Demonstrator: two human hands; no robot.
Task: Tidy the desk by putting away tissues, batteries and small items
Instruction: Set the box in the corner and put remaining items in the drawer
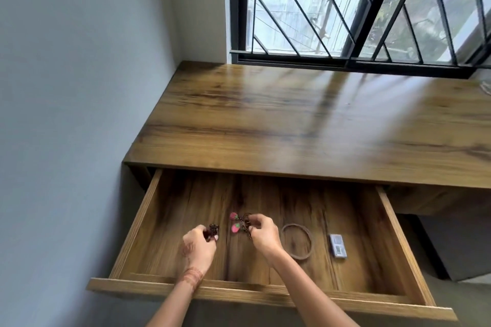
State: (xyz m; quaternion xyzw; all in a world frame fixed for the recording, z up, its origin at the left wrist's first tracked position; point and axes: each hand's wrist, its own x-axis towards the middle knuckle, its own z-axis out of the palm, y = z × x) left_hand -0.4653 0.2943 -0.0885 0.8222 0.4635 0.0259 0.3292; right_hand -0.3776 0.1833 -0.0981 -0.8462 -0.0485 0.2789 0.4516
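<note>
Wooden desk [292,119], drawer [265,292] open: left hand [198,244] pinches a dark clip [212,231], right hand [264,233] pinches strawberry hair ties [236,223]; hair band [299,257] and small box [338,245] lie toward its right side.

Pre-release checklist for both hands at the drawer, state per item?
1. Drawer pulled out far enough to set things in: ok.
2. Left hand grips the dark clip above the drawer floor: ok.
3. Right hand pinches the pink-ornament ties inside the drawer: ok.
4. Drop spots clear of the hair band and small box, both further right: ok.
5. Clip or ties already resting on the drawer floor: cannot tell.
6. Desk top fully tidied: cannot tell, its right end is cut off.
</note>
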